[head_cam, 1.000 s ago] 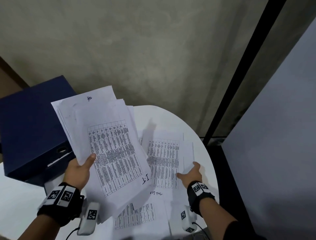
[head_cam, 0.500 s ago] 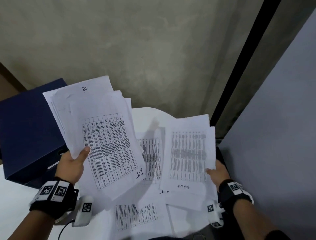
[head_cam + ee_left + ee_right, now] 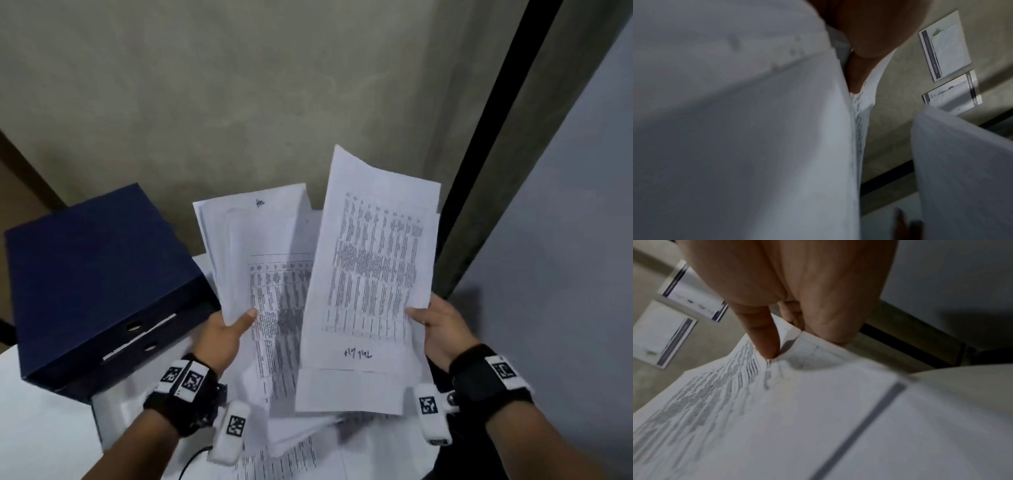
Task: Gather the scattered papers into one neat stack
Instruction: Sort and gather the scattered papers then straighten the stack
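My left hand (image 3: pixel 228 329) grips a fanned bundle of printed papers (image 3: pixel 260 260) by its left edge, thumb on top, held up above the table. My right hand (image 3: pixel 435 318) pinches a smaller set of printed sheets (image 3: pixel 373 274) at their right edge, and they overlap the right side of the left bundle. In the right wrist view the thumb (image 3: pixel 764 337) presses on the printed sheets (image 3: pixel 756 402). The left wrist view is mostly filled by the paper bundle (image 3: pixel 735 129). More printed papers (image 3: pixel 291 459) lie on the white table below, partly hidden.
A dark blue box file (image 3: pixel 99 274) stands at the left on the white table (image 3: pixel 41 428). A concrete wall is behind, a black post (image 3: pixel 486 154) and a grey panel (image 3: pixel 565 274) at the right. Two notices (image 3: pixel 945 47) hang on the wall.
My right hand has lifted sheets off the table and swung them up and left over the left bundle. The left hand's bundle has risen and moved toward the centre.
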